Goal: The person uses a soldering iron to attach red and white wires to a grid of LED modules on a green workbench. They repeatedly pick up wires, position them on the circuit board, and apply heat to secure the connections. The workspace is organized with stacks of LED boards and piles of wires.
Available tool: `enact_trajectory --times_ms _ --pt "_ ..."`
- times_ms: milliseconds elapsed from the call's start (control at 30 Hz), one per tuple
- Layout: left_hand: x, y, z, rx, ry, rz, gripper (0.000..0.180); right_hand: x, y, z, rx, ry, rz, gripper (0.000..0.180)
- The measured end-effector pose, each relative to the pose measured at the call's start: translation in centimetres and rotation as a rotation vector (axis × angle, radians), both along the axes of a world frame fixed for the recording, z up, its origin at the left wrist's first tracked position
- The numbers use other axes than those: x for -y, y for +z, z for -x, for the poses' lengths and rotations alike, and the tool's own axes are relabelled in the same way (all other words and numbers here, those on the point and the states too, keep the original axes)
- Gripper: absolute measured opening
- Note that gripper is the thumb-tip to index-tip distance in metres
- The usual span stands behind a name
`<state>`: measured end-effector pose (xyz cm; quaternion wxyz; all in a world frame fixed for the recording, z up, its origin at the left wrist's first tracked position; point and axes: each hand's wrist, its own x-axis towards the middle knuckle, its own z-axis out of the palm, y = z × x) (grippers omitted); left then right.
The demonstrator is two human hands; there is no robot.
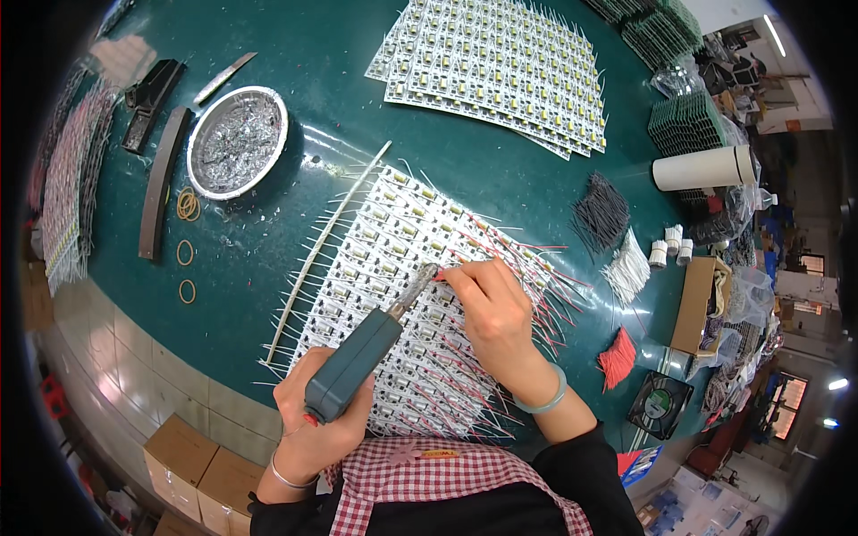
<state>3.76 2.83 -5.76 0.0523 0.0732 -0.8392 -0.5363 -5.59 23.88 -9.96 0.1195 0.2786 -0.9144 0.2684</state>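
Wrapped tight around the grey-green handle of a soldering iron (357,362), my left hand (315,422) sits low in the frame just left of centre, with the iron's metal tip slanting up and to the right onto the panel of small white circuit boards (393,268) that fills the middle of the picture. My right hand (496,317), a little right of centre, is pinched shut on a thin red wire (447,275), holding its end just beside the iron's tip; thumb and forefinger meet on the wire and the other fingers curl under. The panel lies flat on the dark green table (295,54), bristling with white leads on its left edge and red leads on its right. At the upper left stands a round metal dish (237,140) filled with silvery solder scraps, and below it lie a few yellow rubber bands (187,205). A second panel of boards (496,67) lies across the top centre. At the right edge an open cardboard box (695,304) stands on the table; I cannot tell what it holds. Near it lie a bundle of black wires (601,213), a bundle of white wires (630,268) and a bunch of red wires (618,355), with a white cylinder (702,168) lying on its side above them.
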Motion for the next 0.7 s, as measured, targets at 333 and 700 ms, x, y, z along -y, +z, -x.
enact_trajectory --times_ms 333,700 --pt "0.39 -0.05 -0.18 0.053 -0.027 -0.002 0.015 0.02 -0.02 -0.01 0.006 -0.002 -0.02 0.025" --pt "0.73 0.18 -0.67 0.041 -0.029 0.0 0.018 0.09 0.16 -0.21 0.022 -0.013 -0.029 0.025"
